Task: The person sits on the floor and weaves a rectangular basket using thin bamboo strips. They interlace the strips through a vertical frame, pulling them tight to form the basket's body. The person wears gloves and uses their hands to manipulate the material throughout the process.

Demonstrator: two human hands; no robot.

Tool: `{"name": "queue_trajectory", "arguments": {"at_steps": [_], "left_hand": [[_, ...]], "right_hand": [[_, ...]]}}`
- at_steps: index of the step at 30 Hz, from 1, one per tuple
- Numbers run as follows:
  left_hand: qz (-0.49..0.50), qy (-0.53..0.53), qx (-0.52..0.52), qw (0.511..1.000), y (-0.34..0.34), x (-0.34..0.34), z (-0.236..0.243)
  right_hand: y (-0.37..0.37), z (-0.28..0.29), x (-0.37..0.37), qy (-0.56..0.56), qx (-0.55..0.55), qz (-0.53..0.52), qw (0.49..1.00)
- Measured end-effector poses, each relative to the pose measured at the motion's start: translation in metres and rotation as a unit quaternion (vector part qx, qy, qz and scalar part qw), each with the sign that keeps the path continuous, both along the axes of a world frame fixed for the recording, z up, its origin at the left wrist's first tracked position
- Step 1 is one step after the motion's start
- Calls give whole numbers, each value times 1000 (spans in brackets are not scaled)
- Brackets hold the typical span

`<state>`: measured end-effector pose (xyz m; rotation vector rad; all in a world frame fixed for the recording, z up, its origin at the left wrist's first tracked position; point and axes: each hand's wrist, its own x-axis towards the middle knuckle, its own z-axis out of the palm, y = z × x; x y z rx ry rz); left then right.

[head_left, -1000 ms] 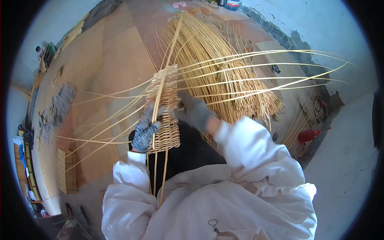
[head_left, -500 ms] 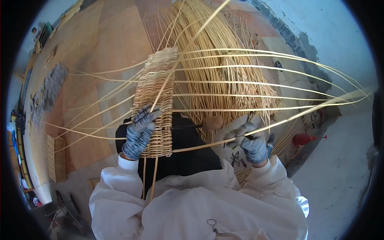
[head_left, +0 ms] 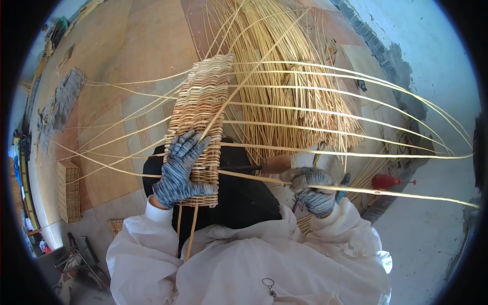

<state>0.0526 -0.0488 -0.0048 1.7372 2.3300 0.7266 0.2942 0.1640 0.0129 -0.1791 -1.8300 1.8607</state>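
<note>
The woven wicker panel [head_left: 201, 119] stands upright before the person, its long axis running away from the lap towards the bundle of straw-coloured rods [head_left: 284, 76] on the floor. Its tight, ribbed weave throws loose stakes out sideways to both sides. The left hand [head_left: 180, 170], in a striped grey knit glove, lies spread against the panel's lower face, thumb hooked around its bottom edge. The right hand [head_left: 310, 189] is closed around one long pale rod [head_left: 386, 192] pointing right.

Left gloved hand [head_left: 180, 170] gripping woven wicker panel [head_left: 201, 127], right gloved hand [head_left: 310, 189] closed around one long willow rod [head_left: 386, 192]; bundle of loose rods [head_left: 284, 86] lying on tiled floor [head_left: 127, 61] beyond.
</note>
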Motion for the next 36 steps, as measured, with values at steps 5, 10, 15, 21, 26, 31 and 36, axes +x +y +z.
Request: {"name": "queue_trajectory", "arguments": {"at_steps": [5,10,15,21,26,31,36], "left_hand": [[-13,-12,-18,1000,8,-2,9],[-7,-32,-9,999,6,-1,9],[2,-38,-18,999,5,0,9],[3,-32,-21,999,3,-1,8],[3,-39,-9,999,3,0,11],[16,-34,-10,999,2,1,5],[19,-63,-4,998,-3,-1,-1]], "right_hand": [[29,3,-50,58,207,146,966],[40,-19,-60,140,310,213,916],[33,-26,-67,161,293,190,923],[22,-10,-65,89,327,137,931],[1,59,-81,-112,454,120,876],[-7,84,-110,-214,357,151,897],[50,27,-26,-394,430,361,728]]}}
